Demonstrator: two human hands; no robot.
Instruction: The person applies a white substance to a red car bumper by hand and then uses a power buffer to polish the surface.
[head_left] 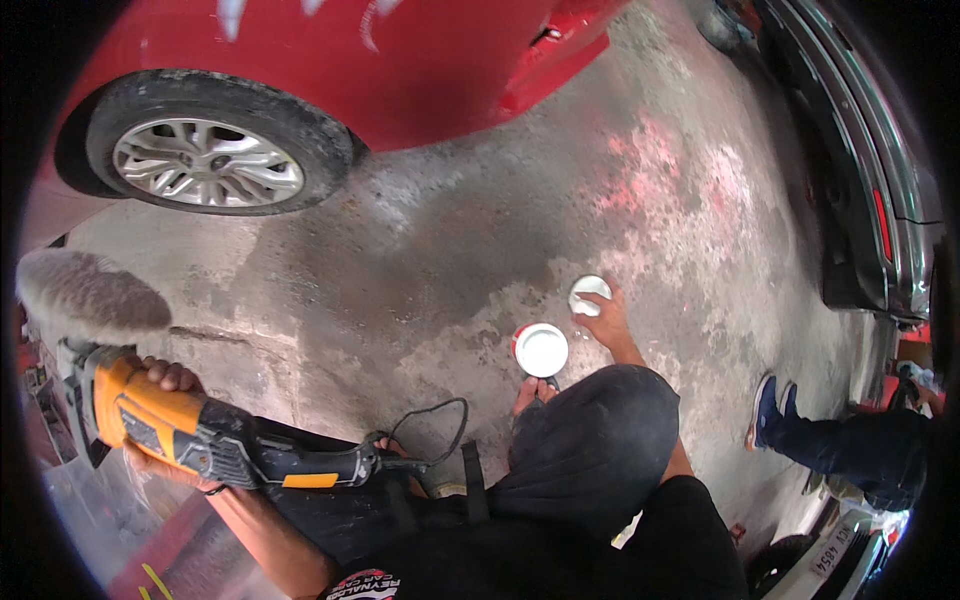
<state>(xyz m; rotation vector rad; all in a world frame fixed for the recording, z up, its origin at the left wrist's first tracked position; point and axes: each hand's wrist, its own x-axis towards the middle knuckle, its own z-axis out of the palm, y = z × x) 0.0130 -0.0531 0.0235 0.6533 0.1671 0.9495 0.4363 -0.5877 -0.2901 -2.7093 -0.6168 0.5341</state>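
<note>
A yellow and black power polisher (155, 415) rests across my left thigh, its body gripped by my left hand (173, 376). On its head a round, fluffy grey wool pad (92, 290) faces the red car. My right hand (610, 326) pinches a white round lid (588, 287) at its edge, low over the floor. Just left of that hand stands a red-sided tin (541, 350), open at the top, with white contents or a white inner surface showing. The tin is close to my bare foot.
The red car's front wheel (210, 165) and body panel (420, 70) are ahead. The polisher's black cord (465, 425) loops beside my knee. A dark vehicle (880, 160) stands at the right, near another person's legs (840, 445). The concrete floor (400, 270) has pink and white stains.
</note>
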